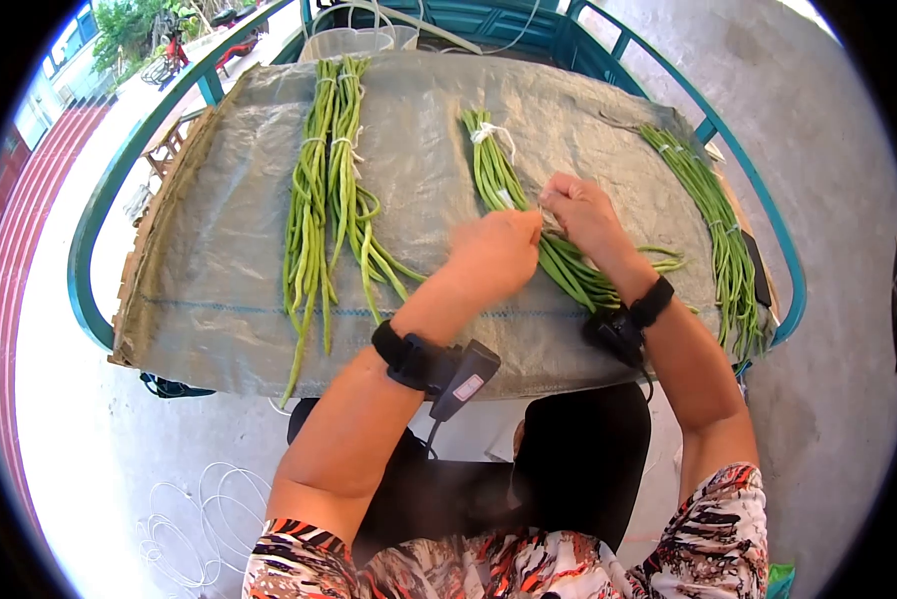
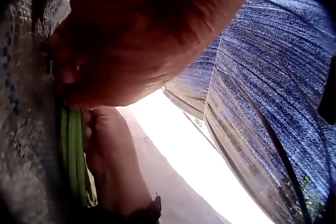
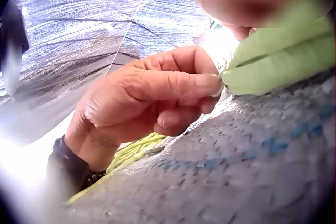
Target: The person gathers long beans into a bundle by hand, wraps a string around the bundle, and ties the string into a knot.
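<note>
Green bean bundle (image 1: 568,268) beneath two pinching hands (image 1: 496,250), on grey sheeting (image 1: 408,140)

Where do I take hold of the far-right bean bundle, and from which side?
Best grip the bean bundle between its pale ties, from above left: beans look snug there, lower ends spread, and the teal rail runs close right.

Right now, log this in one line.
left hand: pinches string | right hand: pinches string | middle beans: top tied | left beans: tied | right beans: tied
</note>
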Action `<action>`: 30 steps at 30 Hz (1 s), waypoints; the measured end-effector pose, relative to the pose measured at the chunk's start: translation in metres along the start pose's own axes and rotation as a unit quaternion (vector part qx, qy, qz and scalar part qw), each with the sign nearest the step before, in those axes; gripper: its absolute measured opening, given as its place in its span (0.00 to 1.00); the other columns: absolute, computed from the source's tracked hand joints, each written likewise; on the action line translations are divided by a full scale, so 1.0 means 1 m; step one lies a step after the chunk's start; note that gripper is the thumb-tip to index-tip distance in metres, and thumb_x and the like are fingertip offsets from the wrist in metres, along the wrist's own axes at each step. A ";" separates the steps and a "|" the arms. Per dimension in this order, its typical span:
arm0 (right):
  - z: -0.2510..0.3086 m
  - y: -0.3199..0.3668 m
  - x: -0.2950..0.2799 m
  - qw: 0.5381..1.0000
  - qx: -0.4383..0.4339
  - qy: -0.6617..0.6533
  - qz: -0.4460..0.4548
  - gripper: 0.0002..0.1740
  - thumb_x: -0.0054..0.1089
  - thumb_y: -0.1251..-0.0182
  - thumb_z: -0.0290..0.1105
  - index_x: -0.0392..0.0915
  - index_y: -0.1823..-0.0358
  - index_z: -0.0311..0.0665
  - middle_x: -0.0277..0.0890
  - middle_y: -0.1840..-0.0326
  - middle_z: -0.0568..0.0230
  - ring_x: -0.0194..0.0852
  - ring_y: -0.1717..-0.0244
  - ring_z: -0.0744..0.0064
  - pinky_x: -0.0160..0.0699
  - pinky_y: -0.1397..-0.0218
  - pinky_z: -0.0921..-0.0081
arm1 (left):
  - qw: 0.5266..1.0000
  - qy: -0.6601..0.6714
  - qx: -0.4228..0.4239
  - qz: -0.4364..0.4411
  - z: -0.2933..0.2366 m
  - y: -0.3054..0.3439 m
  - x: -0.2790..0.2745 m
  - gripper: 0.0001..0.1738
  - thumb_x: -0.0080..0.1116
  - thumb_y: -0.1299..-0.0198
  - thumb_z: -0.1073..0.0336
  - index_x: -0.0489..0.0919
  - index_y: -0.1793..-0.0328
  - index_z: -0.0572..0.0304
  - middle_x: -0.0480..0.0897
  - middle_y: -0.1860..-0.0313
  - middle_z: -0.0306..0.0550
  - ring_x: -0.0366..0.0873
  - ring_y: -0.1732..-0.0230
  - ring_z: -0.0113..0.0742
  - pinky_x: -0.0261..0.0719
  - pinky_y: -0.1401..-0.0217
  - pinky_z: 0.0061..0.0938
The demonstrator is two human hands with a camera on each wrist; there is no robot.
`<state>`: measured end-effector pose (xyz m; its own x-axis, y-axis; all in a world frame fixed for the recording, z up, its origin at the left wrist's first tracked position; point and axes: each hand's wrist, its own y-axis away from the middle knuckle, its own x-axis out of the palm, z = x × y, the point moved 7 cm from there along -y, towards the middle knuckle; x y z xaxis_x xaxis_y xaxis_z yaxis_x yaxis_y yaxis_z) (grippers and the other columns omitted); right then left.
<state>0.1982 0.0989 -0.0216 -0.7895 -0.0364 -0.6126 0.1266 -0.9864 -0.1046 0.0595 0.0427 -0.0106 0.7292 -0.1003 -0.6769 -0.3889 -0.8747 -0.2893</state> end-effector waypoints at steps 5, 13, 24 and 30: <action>0.005 -0.001 -0.024 0.982 0.019 0.181 -0.058 0.15 0.56 0.44 0.40 0.76 0.59 0.40 0.76 0.68 0.63 0.75 0.63 0.67 0.71 0.61 0.70 | 0.999 0.031 -0.044 -0.003 0.007 0.003 0.003 0.08 0.53 0.48 0.65 0.76 0.68 0.63 0.79 0.71 0.57 0.78 0.66 0.55 0.74 0.62 0.42; 0.050 -0.035 0.005 0.948 -0.020 0.318 0.016 0.23 0.55 0.43 0.50 0.77 0.56 0.40 0.80 0.59 0.56 0.78 0.56 0.55 0.73 0.56 0.60 | 0.998 0.016 -0.062 0.026 0.000 0.006 0.006 0.12 0.55 0.46 0.63 0.79 0.66 0.67 0.79 0.62 0.61 0.78 0.58 0.57 0.76 0.55 0.43; 0.057 -0.037 0.035 0.917 0.041 0.372 0.138 0.25 0.57 0.46 0.52 0.78 0.65 0.33 0.80 0.67 0.52 0.79 0.66 0.54 0.74 0.63 0.60 | 0.993 0.062 -0.003 0.097 -0.003 0.006 0.030 0.10 0.52 0.46 0.68 0.80 0.64 0.67 0.77 0.54 0.62 0.77 0.56 0.60 0.75 0.52 0.44; 0.035 -0.024 0.013 0.979 0.176 -0.085 0.062 0.11 0.53 0.40 0.38 0.76 0.69 0.36 0.73 0.76 0.68 0.71 0.78 0.73 0.69 0.76 0.73 | 0.970 0.138 -0.201 0.017 0.013 0.003 0.007 0.24 0.52 0.50 0.71 0.68 0.44 0.73 0.72 0.47 0.71 0.75 0.50 0.63 0.73 0.47 0.45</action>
<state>0.1639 0.1164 0.0002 -0.8732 -0.1556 -0.4619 0.0359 -0.9656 0.2575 0.0564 0.0455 -0.0252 0.8639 -0.2068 -0.4592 -0.2044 -0.9773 0.0555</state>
